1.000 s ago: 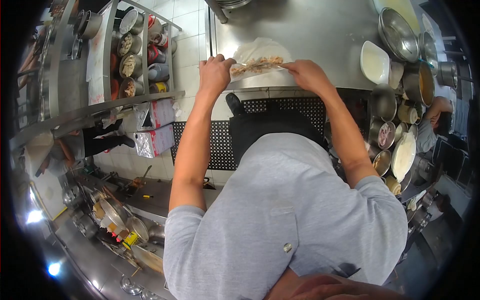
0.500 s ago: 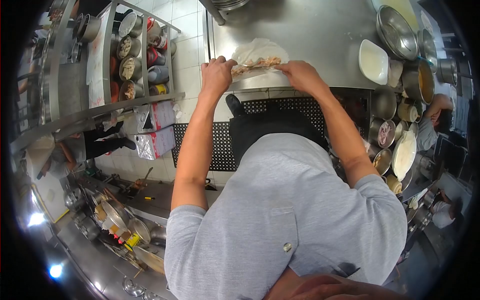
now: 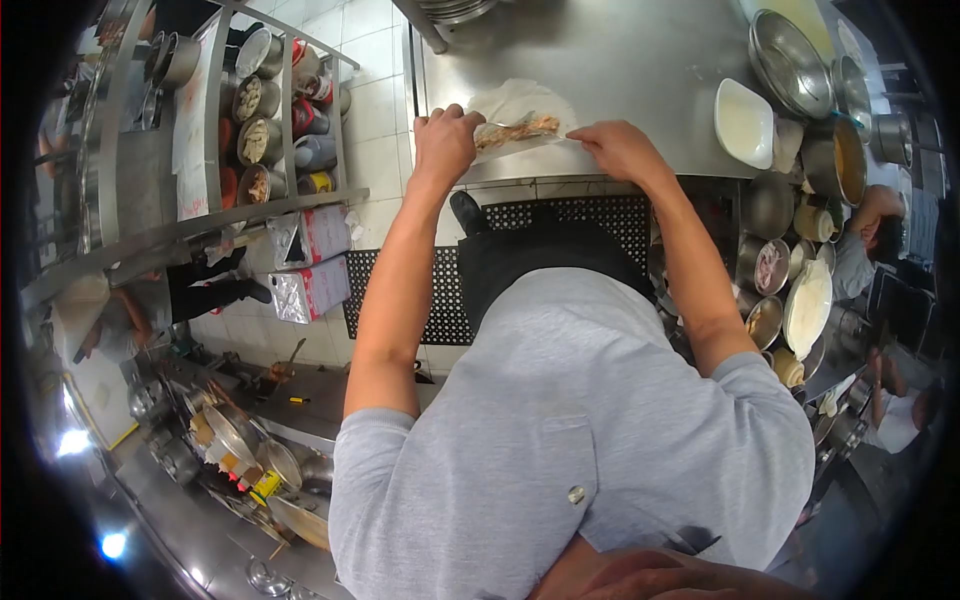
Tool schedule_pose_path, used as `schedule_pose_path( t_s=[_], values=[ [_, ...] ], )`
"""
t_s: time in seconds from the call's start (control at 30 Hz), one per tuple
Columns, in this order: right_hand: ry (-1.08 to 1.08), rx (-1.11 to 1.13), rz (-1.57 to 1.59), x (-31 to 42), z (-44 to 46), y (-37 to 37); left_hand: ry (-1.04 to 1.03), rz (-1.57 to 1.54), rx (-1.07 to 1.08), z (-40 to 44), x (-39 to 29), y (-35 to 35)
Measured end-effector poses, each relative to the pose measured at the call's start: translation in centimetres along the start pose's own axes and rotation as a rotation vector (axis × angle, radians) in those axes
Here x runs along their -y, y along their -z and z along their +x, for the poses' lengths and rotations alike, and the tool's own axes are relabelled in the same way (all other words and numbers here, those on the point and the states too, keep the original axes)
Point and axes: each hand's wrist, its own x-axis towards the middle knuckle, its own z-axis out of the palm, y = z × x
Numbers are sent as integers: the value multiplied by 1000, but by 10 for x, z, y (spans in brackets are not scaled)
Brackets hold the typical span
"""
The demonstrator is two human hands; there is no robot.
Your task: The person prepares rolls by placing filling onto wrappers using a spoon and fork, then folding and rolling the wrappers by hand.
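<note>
Pale wrapper [image 3: 512,97], filling [image 3: 540,126] atop, between left fingers [image 3: 457,115] and right fingers [image 3: 592,135]

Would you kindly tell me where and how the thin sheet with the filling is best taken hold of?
I'd pinch the near edge of the thin sheet at both ends, left hand from the left, right hand from the right. It looks limp, and the filling lies in a strip across its nearer half, so a middle grip would probably disturb it.
</note>
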Motion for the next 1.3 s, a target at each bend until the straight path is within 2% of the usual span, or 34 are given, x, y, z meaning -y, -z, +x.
schedule_pose_path(
  t_s=[0.63, 0.83, 0.93, 1.0, 1.03, 1.1, 1.17, 1.2, 1.3],
  values=[
    [-79, -77, 111, -24, -17, 16, -58, 24, 83, 12, -18, 7],
    [-15, -161, 176, -34, -24, 10, -24, -5, 34, 5, -13, 8],
    [13, -231, 129, -26, -29, 10, 35, -133, -29, 0, -13, 9],
    [-154, -312, 516, -9, -37, 14, 241, -514, -180, -4, -23, 12],
    [-156, -330, 512, -3, -36, 10, 319, -729, -181, -6, -31, 6],
    [-241, -387, 989, 11, -30, -14, 623, -1498, 10, -8, -60, -2],
    [-231, -455, 1173, 27, -24, -38, 709, -1821, 159, -8, -92, -1],
    [-213, -485, 1159, 31, -25, -46, 792, -1906, 93, -5, -110, -2],
    [-250, -550, 1081, 43, -33, -51, 737, -1881, 151, 1, -136, -5]
  ],
)
